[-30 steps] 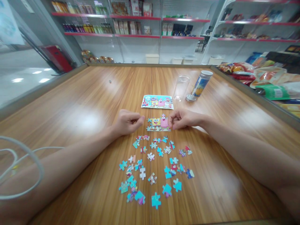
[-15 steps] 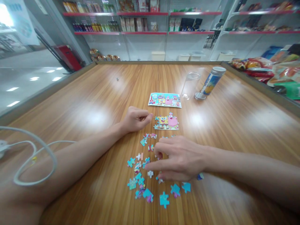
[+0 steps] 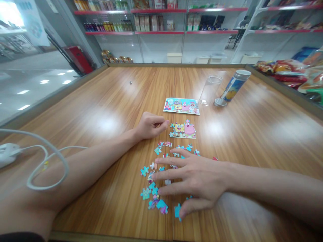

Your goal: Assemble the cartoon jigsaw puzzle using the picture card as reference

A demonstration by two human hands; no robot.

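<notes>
My right hand spreads its fingers over a scatter of loose jigsaw pieces, hiding several of them. Its thumb touches a blue jigsaw piece. My left hand rests on the table in a loose fist, and nothing shows in it. Just right of its thumb lies a partly joined jigsaw with a yellow and a pink cartoon figure. Beyond that is a printed picture card with the same figures. More loose pieces, such as a light-blue jigsaw piece, lie left of my right fingers.
A clear plastic jar and a blue canister stand at the back right, a round metal lid beside them. A white cable loops over my left forearm. Snack bags lie past the right table edge. Stocked shelves line the wall.
My right hand has opened from bent fingers to a wide spread and moved over the lower pieces. My left hand keeps its place by the joined jigsaw. The view has shifted slightly.
</notes>
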